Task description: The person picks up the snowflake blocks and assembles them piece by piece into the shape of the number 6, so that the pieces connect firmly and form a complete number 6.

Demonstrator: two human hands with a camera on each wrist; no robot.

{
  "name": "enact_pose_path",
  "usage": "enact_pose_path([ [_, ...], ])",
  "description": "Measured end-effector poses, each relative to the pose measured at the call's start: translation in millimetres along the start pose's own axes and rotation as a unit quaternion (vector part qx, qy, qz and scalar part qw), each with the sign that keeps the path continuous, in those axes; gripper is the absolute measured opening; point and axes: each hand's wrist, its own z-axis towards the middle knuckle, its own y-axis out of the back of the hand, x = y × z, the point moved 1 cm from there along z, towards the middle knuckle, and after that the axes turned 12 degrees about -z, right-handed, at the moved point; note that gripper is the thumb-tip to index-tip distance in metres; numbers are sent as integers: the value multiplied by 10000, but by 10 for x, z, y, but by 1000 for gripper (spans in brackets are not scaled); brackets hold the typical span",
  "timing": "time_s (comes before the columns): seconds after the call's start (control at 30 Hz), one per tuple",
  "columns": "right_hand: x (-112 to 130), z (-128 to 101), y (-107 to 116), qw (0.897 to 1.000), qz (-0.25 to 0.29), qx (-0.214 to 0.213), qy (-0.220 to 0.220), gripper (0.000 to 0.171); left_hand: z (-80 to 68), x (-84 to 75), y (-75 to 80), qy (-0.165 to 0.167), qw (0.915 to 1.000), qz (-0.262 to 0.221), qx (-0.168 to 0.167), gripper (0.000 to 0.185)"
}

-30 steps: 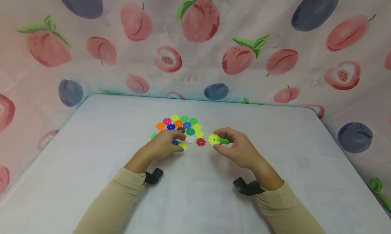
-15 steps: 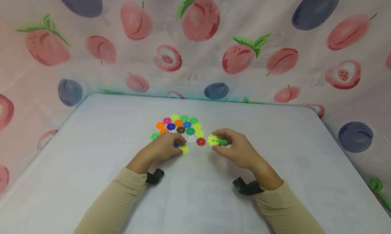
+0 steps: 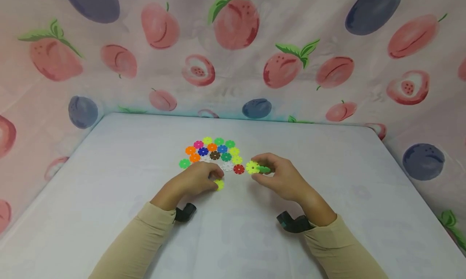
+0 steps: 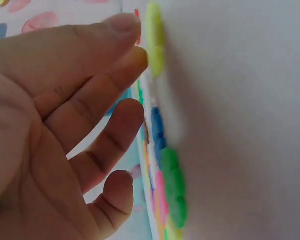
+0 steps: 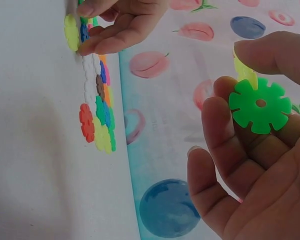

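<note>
My right hand [image 3: 278, 174] pinches two joined flower-shaped interlocking discs between thumb and fingertips, above the table. A yellow disc [image 5: 246, 72] of this pair sits between thumb and forefinger, and a green disc [image 5: 260, 117] is slotted crosswise into it. My left hand [image 3: 196, 178] is low over the table, fingers bent and palm down. Its thumb and forefinger tips are right at a loose yellow disc [image 4: 155, 40], which lies flat on the near side of the pile. The left hand covers part of the pile in the head view.
Several loose discs lie spread beyond the left hand, among them a red disc [image 3: 238, 169], a brown disc [image 3: 214, 155] and a light green disc [image 3: 184, 163]. They rest on a white-covered table [image 3: 233, 238]. A fruit-print cloth [image 3: 225, 88] hangs behind.
My left hand has drawn the loose yellow disc towards me, away from the pile. The right hand has shifted very slightly left, still pinching the joined discs.
</note>
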Motion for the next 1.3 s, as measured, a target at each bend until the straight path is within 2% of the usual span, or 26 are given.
enact_pose_path([
  [0.33, -1, 2, -5, 10000, -42, 37, -60, 34, -15, -24, -64, 158, 9999, -41, 57, 28],
  [0.47, 5, 3, -4, 9999, -60, 74, -125, 34, -30, -41, -53, 168, 9997, 153, 37, 30],
  [0.63, 11, 4, -3, 9998, -72, 100, -135, 34, -46, -43, -40, 91, 9991, 378, 177, 29],
  [0.83, 15, 1, -21, 9997, -96, 149, -141, 35, -39, -32, -57, 302, 9992, 209, 143, 27],
  [0.97, 15, 2, -24, 9997, -94, 161, -147, 35, -71, -64, -15, -45, 9997, 219, 141, 13],
  [1.1, 11, 1, -33, 9997, -109, 145, -162, 35, -138, -161, 64, -641, 9979, 104, -31, 8],
  [1.3, 44, -2, -43, 9999, -82, 104, -53, 36, -266, -394, 121, -1503, 9864, -411, -522, 8],
])
